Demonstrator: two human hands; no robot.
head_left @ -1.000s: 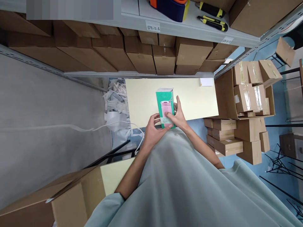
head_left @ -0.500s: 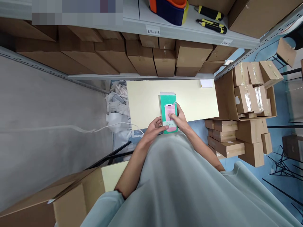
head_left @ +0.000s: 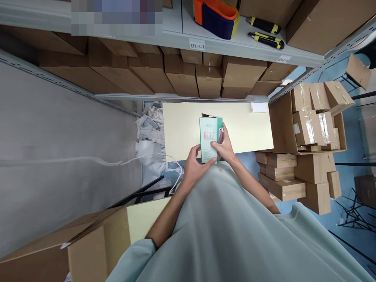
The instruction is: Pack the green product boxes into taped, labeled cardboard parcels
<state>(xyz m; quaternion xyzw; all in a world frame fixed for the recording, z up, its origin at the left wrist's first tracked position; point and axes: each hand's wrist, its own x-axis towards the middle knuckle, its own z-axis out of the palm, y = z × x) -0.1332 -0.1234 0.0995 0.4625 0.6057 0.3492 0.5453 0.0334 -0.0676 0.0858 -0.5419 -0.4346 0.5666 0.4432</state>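
A small green and white product box (head_left: 208,137) is held upright over the near edge of the cream tabletop (head_left: 182,125). Its pale printed side, with a row of small coloured pictures, faces me, and a green side with a pink picture shows at the right. The top flap looks slightly raised. My left hand (head_left: 196,164) grips the lower left of the box, thumb along the bottom edge. My right hand (head_left: 225,145) holds the right side, thumb across the printed face and fingers behind it.
Brown cartons (head_left: 182,78) line the shelf ahead. Above them lie utility knives (head_left: 266,39) and tape rolls (head_left: 217,17). A small white box (head_left: 258,107) sits at the table's far right. Stacked cartons (head_left: 284,188) stand right, an open carton (head_left: 88,250) lower left. A white cable (head_left: 147,155) hangs left.
The box has been turned in my hands: its green front with the pink picture faced me before, and the pale printed side does now. The view has shifted slightly.
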